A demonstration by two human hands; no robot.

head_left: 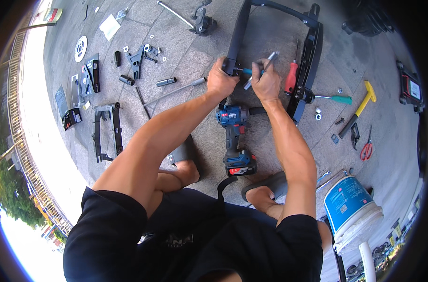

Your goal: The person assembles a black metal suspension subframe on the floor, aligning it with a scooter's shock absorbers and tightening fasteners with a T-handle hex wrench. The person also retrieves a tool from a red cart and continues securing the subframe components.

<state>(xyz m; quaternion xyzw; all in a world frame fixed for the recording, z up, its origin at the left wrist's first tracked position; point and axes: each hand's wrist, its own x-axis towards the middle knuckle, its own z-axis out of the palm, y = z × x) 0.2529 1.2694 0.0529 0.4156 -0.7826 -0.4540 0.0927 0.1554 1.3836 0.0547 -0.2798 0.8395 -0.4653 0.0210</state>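
Note:
My left hand (222,79) is closed around the lower left end of a black U-shaped metal frame (237,33) on the paving. A teal-handled screwdriver (246,71) lies sideways between my hands, its tip end at the frame beside my left fingers. In my right hand (266,83), closed fingers grip a silver metal rod (272,57), held slanting across the teal handle. Whether the two touch is hidden. A red-handled screwdriver (291,77) leans by the frame's right arm. A green-handled screwdriver (338,99) sticks out from that arm's lower end.
Between my feet lies a blue cordless impact wrench (233,136). Sockets (166,82), a long bar (174,91) and a smaller black frame (108,131) lie left. On the right are a yellow hammer (364,103), red-handled scissors (366,150) and a blue-and-white bucket (348,202).

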